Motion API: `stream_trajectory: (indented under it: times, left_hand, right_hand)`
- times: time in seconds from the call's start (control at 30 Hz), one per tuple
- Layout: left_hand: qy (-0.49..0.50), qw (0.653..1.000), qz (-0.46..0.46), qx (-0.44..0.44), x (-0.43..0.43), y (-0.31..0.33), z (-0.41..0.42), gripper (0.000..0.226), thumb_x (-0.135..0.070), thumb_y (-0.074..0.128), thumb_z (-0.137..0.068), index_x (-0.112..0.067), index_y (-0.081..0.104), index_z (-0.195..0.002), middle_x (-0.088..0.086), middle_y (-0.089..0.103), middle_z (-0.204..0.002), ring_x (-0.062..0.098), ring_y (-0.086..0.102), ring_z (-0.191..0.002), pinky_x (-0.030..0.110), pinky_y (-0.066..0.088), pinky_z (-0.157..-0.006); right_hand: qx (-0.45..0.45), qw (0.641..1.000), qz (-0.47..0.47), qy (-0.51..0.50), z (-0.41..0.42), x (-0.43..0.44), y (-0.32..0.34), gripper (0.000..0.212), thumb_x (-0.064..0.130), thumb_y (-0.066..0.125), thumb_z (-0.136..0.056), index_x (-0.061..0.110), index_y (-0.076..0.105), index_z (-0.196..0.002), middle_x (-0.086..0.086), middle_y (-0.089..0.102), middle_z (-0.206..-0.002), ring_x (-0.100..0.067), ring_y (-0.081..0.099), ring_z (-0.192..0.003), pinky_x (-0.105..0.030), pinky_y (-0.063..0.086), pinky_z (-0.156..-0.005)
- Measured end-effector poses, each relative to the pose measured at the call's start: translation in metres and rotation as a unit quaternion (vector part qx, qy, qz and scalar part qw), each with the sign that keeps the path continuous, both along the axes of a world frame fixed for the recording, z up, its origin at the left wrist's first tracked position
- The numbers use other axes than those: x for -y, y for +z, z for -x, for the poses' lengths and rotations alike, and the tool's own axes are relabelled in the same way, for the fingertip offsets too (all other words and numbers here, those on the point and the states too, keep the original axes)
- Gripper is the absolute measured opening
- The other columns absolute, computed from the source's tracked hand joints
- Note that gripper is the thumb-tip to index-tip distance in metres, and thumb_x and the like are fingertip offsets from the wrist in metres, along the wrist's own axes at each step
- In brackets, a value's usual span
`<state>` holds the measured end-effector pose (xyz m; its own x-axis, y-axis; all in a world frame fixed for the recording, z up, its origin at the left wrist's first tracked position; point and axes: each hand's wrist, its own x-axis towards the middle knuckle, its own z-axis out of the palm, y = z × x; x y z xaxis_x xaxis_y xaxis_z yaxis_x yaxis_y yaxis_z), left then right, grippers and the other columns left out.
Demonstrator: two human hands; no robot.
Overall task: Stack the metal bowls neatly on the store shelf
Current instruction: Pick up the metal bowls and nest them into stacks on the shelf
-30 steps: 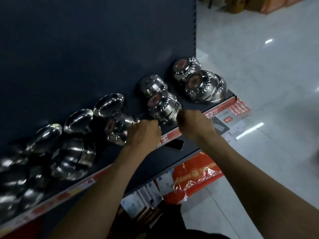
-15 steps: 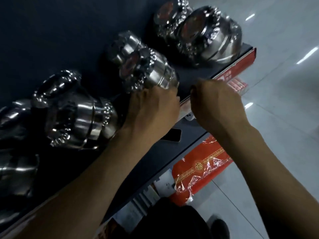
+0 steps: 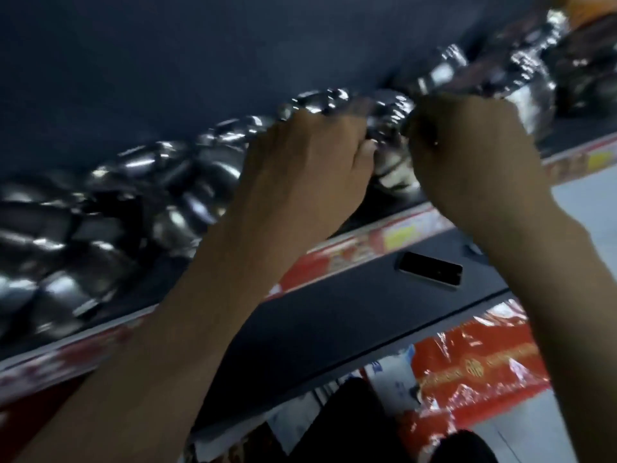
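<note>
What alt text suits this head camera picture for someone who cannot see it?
A person's left hand and right hand grip metal bowls between them on a store shelf; more shiny bowls line it leftward, blurred. A dark phone-like object lies on the ledge below.

Both bare forearms reach up and forward past the shelf's front edge, the left forearm point(image 3: 173, 329) rising from the lower left and the right forearm point(image 3: 567, 312) from the lower right. The left hand point(image 3: 307, 162) shows its back, fingers curled out of sight and thumb pressed to the bowl stack point(image 3: 390, 152) between the hands. The right hand point(image 3: 467, 158) is close beside it, its fingers point(image 3: 421, 130) curled round the same stack. Motion blur hides the fingertips.
</note>
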<state>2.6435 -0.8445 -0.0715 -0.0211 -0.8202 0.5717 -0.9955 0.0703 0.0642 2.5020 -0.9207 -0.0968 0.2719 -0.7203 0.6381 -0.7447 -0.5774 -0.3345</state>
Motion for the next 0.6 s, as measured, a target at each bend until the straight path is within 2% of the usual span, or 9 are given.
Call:
stream_trajectory:
  times: [0.07,0.2,0.27,0.33,0.43,0.47,0.53,0.6]
  left_hand:
    - [0.018,0.999,0.028,-0.010,-0.032,0.012,-0.026,0.026,-0.039,0.046,-0.097,-0.026,0.040,-0.075,0.003,0.048,-0.067,0.032,0.059,-0.071,0.036,0.044,-0.063]
    - [0.073,0.995,0.054,-0.039,-0.090,0.015,-0.071,0.030,-0.037,0.047,-0.098,-0.023,0.045,-0.071,-0.006,0.043,-0.058,0.021,0.049,-0.060,0.032,0.034,-0.058]
    - [0.094,0.992,0.057,-0.063,-0.116,0.012,-0.093,0.029,-0.036,0.048,-0.098,-0.024,0.045,-0.071,-0.007,0.048,-0.062,0.018,0.051,-0.063,0.034,0.039,-0.058]
    - [0.126,0.986,0.056,-0.094,-0.142,0.007,-0.116,0.025,-0.037,0.049,-0.096,-0.023,0.054,-0.077,-0.008,0.056,-0.069,0.015,0.056,-0.067,0.037,0.048,-0.063]
    - [0.196,0.966,0.088,-0.142,-0.183,0.001,-0.152,0.016,-0.035,0.053,-0.092,-0.025,0.060,-0.082,-0.009,0.062,-0.079,0.014,0.060,-0.073,0.037,0.050,-0.070]
    - [0.218,0.957,0.102,-0.160,-0.196,-0.001,-0.163,0.012,-0.032,0.055,-0.091,-0.025,0.062,-0.083,-0.009,0.063,-0.080,0.012,0.060,-0.073,0.036,0.049,-0.071]
    - [0.257,0.937,0.128,-0.197,-0.219,-0.004,-0.182,0.007,-0.027,0.058,-0.089,-0.025,0.063,-0.085,-0.010,0.064,-0.080,0.009,0.061,-0.071,0.034,0.048,-0.071]
    - [0.297,0.916,0.135,-0.232,-0.235,-0.009,-0.200,0.006,-0.026,0.059,-0.088,-0.028,0.063,-0.092,-0.011,0.064,-0.082,0.009,0.062,-0.074,0.033,0.048,-0.072]
  right_hand:
    - [0.021,0.999,0.022,0.020,-0.031,-0.027,0.012,0.031,0.026,0.040,-0.089,0.011,0.065,-0.098,-0.022,0.068,-0.093,-0.046,0.063,-0.084,-0.041,0.050,-0.069]
    - [0.034,0.994,0.029,0.098,-0.080,-0.068,0.027,0.022,0.022,0.043,-0.089,0.013,0.063,-0.086,-0.016,0.068,-0.085,-0.041,0.062,-0.082,-0.041,0.049,-0.067]
    - [0.036,0.990,0.019,0.137,-0.104,-0.083,0.031,0.022,0.023,0.044,-0.088,0.014,0.064,-0.087,-0.012,0.069,-0.084,-0.038,0.063,-0.081,-0.042,0.051,-0.068]
    - [0.042,0.985,0.002,0.167,-0.127,-0.098,0.034,0.022,0.023,0.046,-0.089,0.014,0.066,-0.089,-0.009,0.070,-0.084,-0.034,0.065,-0.079,-0.041,0.052,-0.070]
    - [0.049,0.971,-0.037,0.230,-0.161,-0.123,0.034,0.016,0.018,0.052,-0.092,0.015,0.068,-0.089,-0.006,0.069,-0.078,-0.028,0.064,-0.072,-0.037,0.051,-0.067]
    - [0.049,0.966,-0.046,0.248,-0.171,-0.131,0.034,0.016,0.017,0.053,-0.092,0.016,0.069,-0.088,-0.004,0.070,-0.078,-0.024,0.065,-0.072,-0.034,0.049,-0.068]
    - [0.044,0.955,-0.075,0.284,-0.192,-0.145,0.032,0.016,0.015,0.056,-0.092,0.019,0.071,-0.087,0.001,0.072,-0.080,-0.014,0.062,-0.072,-0.017,0.042,-0.062]
    - [0.035,0.940,-0.123,0.316,-0.212,-0.153,0.031,0.016,0.015,0.056,-0.091,0.023,0.070,-0.089,0.006,0.072,-0.085,-0.007,0.060,-0.074,-0.007,0.039,-0.066]
